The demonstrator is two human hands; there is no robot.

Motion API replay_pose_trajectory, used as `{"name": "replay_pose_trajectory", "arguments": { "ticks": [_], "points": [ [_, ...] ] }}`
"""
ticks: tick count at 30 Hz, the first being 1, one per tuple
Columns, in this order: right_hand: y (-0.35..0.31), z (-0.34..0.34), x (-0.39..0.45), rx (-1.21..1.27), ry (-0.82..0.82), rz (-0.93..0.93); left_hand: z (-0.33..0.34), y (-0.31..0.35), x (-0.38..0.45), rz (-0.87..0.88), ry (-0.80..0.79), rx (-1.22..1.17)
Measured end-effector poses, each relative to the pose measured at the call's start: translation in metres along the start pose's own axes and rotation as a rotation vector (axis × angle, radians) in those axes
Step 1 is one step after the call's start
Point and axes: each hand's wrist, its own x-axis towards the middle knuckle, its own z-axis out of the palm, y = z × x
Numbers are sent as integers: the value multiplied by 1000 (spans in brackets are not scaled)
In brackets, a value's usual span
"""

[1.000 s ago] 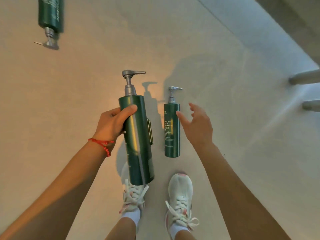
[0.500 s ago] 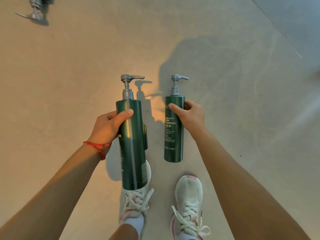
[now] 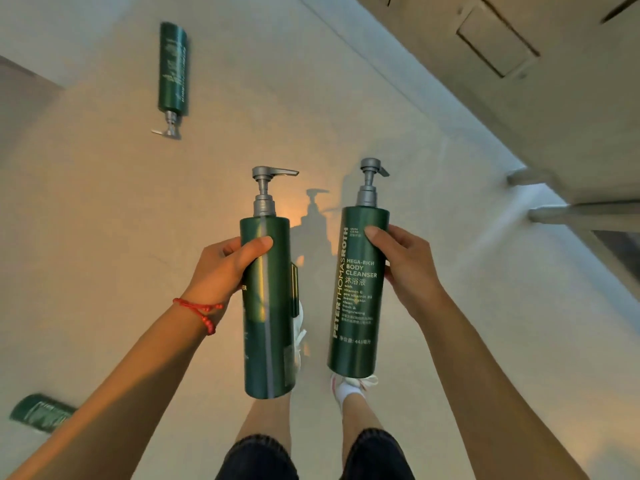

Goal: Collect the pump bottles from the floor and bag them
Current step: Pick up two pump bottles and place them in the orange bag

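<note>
Left hand (image 3: pixel 221 268) and right hand (image 3: pixel 408 268) each grip an upright green pump bottle (image 3: pixel 268 306).

A glossy dark-green bottle (image 3: pixel 268 306) with a matt grey, metal-looking pump (image 3: pixel 265 190) is gripped in the left hand (image 3: pixel 221 268). A satin green bottle (image 3: pixel 356 289), printed in pale lettering, is held in the right hand (image 3: pixel 405 268). A red corded bracelet (image 3: pixel 202 311) is worn at the left wrist. Below both hands, the floor (image 3: pixel 104 220) is seen as smooth and matt.
</note>
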Motion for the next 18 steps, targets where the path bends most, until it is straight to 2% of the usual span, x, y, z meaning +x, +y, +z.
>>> {"name": "replay_pose_trajectory", "arguments": {
  "ticks": [10, 15, 18],
  "points": [
    [-132, -25, -156, 92, 119, -122, 13, 128, -148, 82, -109, 82],
    [-180, -39, -237, 169, 202, -206, 15, 186, -217, 142, -157, 103],
    [-184, -41, -252, 195, 234, -220, 12, 198, -226, 180, -146, 109]
  ]
}}
